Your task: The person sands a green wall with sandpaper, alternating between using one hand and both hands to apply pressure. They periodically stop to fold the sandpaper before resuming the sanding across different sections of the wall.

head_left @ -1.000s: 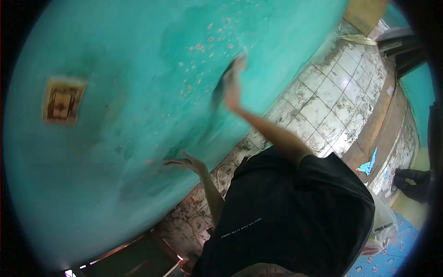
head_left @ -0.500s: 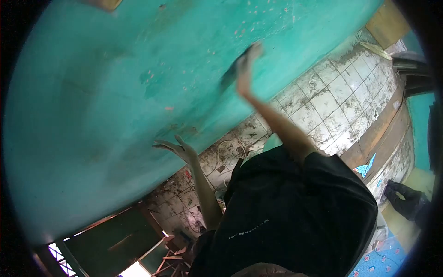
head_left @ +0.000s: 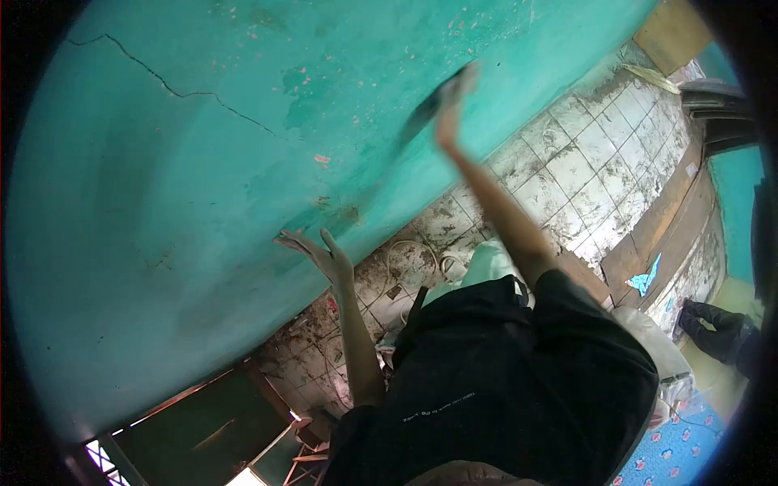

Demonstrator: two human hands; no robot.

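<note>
A turquoise wall [head_left: 194, 186] with a long crack and small chipped spots fills the upper left. My right hand [head_left: 455, 101], blurred by motion, grips a dark flat tool [head_left: 423, 115] held against or very near the wall. What kind of tool it is cannot be made out. Lower down, my left hand [head_left: 326, 257] has its fingers spread, its tips at or close to the wall, and nothing in it. The hand looks dusty.
Dirty white floor tiles [head_left: 571, 166] run along the wall's foot. Brown boards [head_left: 668, 219] lie at the right, near dark stacked items [head_left: 717, 109]. A dark green panel [head_left: 203, 425] is at the lower left. Blue patterned cloth [head_left: 673, 449] shows at the lower right.
My right hand and the dark tool appear slightly farther right and up. The view has shifted, bringing the wall's crack into sight. My left hand remains spread near the wall.
</note>
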